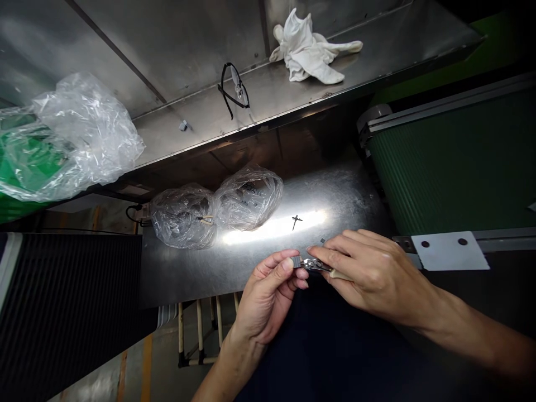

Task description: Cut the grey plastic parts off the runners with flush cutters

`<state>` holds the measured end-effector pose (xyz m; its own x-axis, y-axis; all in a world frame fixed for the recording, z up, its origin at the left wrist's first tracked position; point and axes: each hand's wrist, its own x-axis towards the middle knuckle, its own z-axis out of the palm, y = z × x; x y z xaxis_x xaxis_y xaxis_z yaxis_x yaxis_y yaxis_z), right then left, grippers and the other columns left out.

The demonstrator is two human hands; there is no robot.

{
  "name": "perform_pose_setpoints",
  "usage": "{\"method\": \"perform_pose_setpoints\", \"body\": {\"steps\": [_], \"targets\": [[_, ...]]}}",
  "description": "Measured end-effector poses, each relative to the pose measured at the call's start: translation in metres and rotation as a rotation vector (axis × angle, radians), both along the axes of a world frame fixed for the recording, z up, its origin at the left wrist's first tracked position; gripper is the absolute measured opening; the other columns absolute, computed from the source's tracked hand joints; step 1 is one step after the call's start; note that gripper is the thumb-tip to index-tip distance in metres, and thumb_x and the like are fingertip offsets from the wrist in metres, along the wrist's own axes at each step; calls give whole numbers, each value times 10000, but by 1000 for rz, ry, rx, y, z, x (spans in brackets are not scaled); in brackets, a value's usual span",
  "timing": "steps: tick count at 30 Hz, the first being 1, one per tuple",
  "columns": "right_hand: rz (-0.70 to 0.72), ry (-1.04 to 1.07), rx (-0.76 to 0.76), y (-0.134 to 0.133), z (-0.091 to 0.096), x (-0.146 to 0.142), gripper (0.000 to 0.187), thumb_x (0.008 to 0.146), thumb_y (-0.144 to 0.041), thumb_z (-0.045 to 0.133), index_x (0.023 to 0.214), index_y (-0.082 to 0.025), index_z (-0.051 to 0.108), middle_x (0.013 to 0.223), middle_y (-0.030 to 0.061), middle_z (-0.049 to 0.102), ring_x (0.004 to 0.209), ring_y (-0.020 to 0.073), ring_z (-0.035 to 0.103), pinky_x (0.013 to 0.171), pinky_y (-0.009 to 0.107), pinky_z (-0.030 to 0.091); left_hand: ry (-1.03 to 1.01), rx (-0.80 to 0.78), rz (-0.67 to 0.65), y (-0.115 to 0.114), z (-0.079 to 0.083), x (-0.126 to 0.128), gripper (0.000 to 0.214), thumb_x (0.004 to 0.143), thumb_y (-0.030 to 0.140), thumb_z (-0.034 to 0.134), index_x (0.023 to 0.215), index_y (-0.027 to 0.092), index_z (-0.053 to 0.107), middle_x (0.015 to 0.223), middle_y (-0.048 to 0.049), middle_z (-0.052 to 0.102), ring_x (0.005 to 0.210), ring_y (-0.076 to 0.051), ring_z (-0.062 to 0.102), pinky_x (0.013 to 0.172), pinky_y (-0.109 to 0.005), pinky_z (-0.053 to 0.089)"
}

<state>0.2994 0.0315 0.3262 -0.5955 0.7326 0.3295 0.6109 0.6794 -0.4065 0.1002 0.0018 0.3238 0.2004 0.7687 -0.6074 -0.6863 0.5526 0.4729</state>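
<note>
Between the thumb and fingers of my left hand point(272, 287) is a small grey ribbed part point(297, 261). My right hand point(368, 273) is closed round a pair of nippers point(315, 264) with pale handles, and their metal jaws meet the right end of the grey part. Whether the jaws are closed on it is too small to tell. Just beyond my right fingertips lies a tiny grey piece point(322, 240). A dark cross-shaped scrap point(296, 221) rests on the shiny metal table point(184, 279) past my hands.
Two clear plastic bags point(249, 195) stand at the table's back, the left one with pale-handled pliers point(205, 219). On the shelf above are glasses point(234, 92), white gloves point(307, 50) and a small grey part point(183, 125). A green conveyor point(452, 162) runs on the right, a black belt point(71, 312) on the left.
</note>
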Motion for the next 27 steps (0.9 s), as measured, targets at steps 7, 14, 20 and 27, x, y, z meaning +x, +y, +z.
{"method": "perform_pose_setpoints", "body": {"steps": [7,14,20,27], "targets": [[-4,-43,18,-1,0,0,280,884,-119,608,1154,-147,678,850,30,679,752,179,614,682,334,416,43,-20,18,1,2,1,182,739,184,850,895,111,791,681,-54,737,629,-103,686,615,-166,585],[-11,-55,50,-3,4,1,261,905,-131,592,1152,-139,677,847,34,684,749,181,622,690,332,420,74,-44,53,0,5,4,220,686,188,888,870,110,795,655,-52,737,621,-103,692,605,-157,588],[-13,-71,110,-2,8,-1,236,932,-114,558,1129,-129,687,813,33,693,719,173,624,668,332,403,97,-66,68,1,7,4,244,662,195,904,860,105,794,660,-55,741,625,-108,699,601,-154,590],[-2,-76,109,-1,4,1,249,934,-106,556,1147,-118,685,792,27,690,688,166,628,666,325,435,80,-47,63,2,7,5,191,714,164,865,877,104,786,688,-55,741,662,-114,704,622,-166,595]]}}
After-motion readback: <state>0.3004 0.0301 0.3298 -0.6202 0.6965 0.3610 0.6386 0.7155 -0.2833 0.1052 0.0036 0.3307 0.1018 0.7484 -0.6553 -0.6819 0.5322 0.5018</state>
